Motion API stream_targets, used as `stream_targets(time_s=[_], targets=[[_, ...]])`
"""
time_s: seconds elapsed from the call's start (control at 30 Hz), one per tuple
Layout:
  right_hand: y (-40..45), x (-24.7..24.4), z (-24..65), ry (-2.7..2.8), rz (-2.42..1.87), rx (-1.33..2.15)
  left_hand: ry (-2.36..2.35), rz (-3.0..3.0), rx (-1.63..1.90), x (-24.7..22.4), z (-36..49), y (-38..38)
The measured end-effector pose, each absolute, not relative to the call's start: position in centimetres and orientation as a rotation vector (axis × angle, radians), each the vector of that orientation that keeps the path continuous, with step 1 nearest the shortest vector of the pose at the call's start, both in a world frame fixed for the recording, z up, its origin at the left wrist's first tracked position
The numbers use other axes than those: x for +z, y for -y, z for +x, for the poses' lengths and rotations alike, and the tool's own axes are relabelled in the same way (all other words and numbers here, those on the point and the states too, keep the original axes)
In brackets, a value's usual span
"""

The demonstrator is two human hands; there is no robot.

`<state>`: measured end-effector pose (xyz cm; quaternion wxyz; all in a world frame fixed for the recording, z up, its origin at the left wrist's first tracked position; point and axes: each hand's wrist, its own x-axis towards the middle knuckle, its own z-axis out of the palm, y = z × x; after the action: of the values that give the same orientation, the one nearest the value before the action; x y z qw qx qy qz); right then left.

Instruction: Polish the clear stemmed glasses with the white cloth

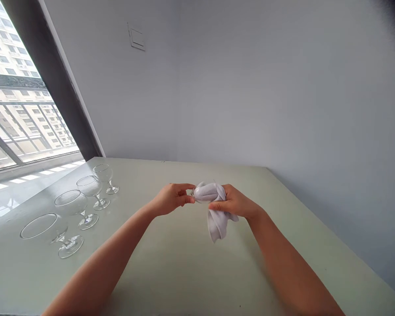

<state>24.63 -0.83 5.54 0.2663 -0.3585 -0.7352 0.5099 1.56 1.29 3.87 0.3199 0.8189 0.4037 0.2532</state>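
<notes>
Above the middle of the table, my left hand point(175, 198) pinches the stem end of a clear glass point(202, 193), which lies on its side in the air. My right hand point(232, 202) grips a white cloth point(217, 224) at the glass's open end. Part of the cloth is inside the bowl and the rest hangs down below my right hand. The glass's rim is hidden by the cloth and fingers.
Several clear stemmed glasses stand in a row at the left of the pale green table point(184, 281), the nearest one point(61, 241) left of my left forearm. Grey walls border the table behind and right; a window is at far left.
</notes>
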Motion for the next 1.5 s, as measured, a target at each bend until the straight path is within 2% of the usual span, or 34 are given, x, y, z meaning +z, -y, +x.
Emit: stream_targets(time_s=[0.13, 0.27, 0.4, 0.5, 0.57, 0.63, 0.77, 0.87, 1.0, 1.1, 1.17, 1.37, 1.43, 1.5], targets=[[2.6, 7.5, 25.8, 2.446, -0.94, 1.257, -0.58, 1.811, 0.267, 4.0, 1.3, -1.1], [3.9, 9.1, 26.8, 2.658, -0.901, 0.988, -0.423, 1.648, 0.128, 2.8, 2.0, -1.1], [3.5, 10.0, 29.3, 2.514, -1.097, 0.699, -0.535, 1.615, 0.186, 2.1, 2.7, -1.3], [2.6, 9.8, 30.5, 2.08, -1.406, 0.205, -0.727, 1.64, 0.301, 1.9, 3.1, -1.3], [2.3, 9.2, 29.8, 1.915, -1.409, -0.061, -0.845, 1.651, 0.388, 1.9, 3.5, -1.3], [2.2, 8.2, 27.9, 2.077, -1.236, -0.172, -0.921, 1.689, 0.463, 1.9, 3.8, -1.1], [2.2, 6.1, 23.0, 2.446, -0.914, -0.125, -1.116, 1.885, 0.65, 2.0, 4.5, -0.4], [1.8, 5.5, 21.6, 2.303, -1.047, 0.043, -1.287, 2.053, 0.714, 2.2, 4.9, 0.3], [0.8, 6.2, 23.8, 1.963, -1.338, 0.613, -1.328, 2.354, 0.777, 2.3, 5.4, 1.1], [-0.1, 6.7, 26.3, 1.704, -1.343, 1.071, -1.266, 2.398, 0.826, 2.5, 5.6, 1.4], [-0.6, 6.6, 27.1, 1.548, -1.272, 1.222, -1.209, 2.267, 0.859, 2.8, 5.6, 1.5], [-0.3, 4.1, 22.8, 1.339, -0.916, 1.198, -1.084, 1.675, 1.054, 3.1, 5.6, 0.8], [0.3, 2.9, 20.9, 1.428, -0.873, 1.022, -1.021, 1.515, 1.08, 2.7, 6.0, 0.8], [0.7, 1.9, 19.7, 1.615, -0.899, 0.674, -0.932, 1.39, 1.078, 2.4, 6.4, 0.9]])
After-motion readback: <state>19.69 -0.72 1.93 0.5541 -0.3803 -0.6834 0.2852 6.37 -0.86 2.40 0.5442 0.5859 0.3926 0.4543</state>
